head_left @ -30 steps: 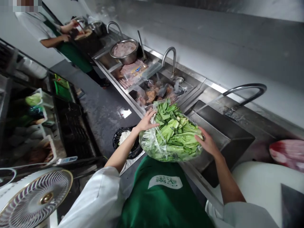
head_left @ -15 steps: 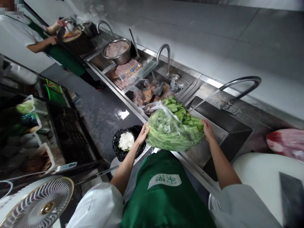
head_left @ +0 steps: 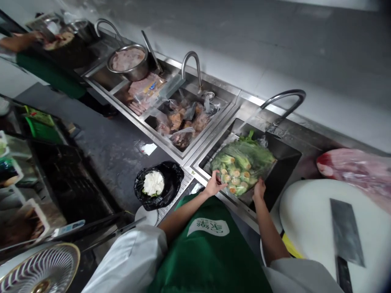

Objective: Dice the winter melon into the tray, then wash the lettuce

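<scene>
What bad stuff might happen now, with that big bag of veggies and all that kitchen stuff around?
The bag of greens might slip or tear: the left hand and right hand grip its near side, and the plastic looks thin.
Water runs from the tap beside it, so it could splash.
The cleaver lies on the round board, its handle near the right sleeve; a careless bump might shift it.

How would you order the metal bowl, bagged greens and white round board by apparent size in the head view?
1. White round board
2. Bagged greens
3. Metal bowl; farthest away, so true size unsure
</scene>
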The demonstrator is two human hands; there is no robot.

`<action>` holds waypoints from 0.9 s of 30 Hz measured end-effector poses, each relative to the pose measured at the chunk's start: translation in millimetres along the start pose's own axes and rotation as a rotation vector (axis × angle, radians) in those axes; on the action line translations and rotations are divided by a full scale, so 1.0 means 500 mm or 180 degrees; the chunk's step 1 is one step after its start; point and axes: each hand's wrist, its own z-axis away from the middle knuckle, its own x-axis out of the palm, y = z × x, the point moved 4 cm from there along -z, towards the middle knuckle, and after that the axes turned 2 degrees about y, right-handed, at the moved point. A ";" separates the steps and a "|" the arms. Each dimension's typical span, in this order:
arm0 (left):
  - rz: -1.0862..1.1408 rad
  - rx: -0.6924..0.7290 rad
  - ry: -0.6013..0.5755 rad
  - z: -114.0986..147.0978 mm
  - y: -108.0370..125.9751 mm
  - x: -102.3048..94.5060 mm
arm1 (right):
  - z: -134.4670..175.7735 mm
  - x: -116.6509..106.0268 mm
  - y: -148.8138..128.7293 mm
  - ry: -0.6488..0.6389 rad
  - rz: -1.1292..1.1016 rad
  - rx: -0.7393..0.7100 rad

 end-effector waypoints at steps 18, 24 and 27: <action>-0.0104 -0.0378 -0.0760 0.050 -0.053 0.031 | 0.221 -0.048 0.184 -0.0561 0.2169 0.1549; 0.0161 -0.0586 0.0024 0.118 -0.109 -0.120 | 0.178 -0.046 0.166 -0.0260 0.2210 0.1603; 0.0332 -0.0759 0.0335 0.147 -0.135 -0.158 | 0.174 -0.043 0.147 -0.0100 0.2028 0.1435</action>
